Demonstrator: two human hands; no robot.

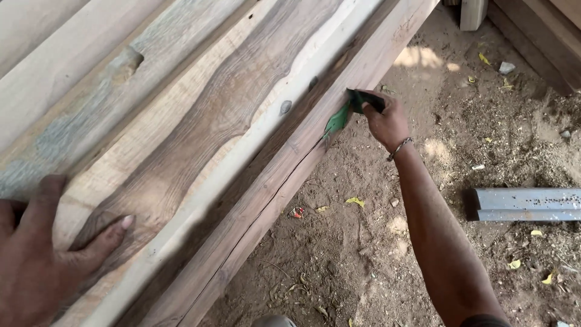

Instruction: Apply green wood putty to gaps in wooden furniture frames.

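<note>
My left hand [36, 254] lies flat on the top face of a long wooden plank [200, 133], fingers spread, holding nothing. My right hand [385, 121] reaches out along the plank's side edge [284, 163] and grips a folded green sheet [348, 109], pressing it against that edge. A thin metal bracelet [399, 148] circles the right wrist. The plank shows dark wavy grain and a small knot [285, 107].
More rough planks [66, 60] lie stacked at the left. Sandy dirt ground [375, 242] with yellow leaves and debris lies below the plank. A grey metal channel [526, 204] rests on the ground at the right. Timber pieces [532, 30] stand at the top right.
</note>
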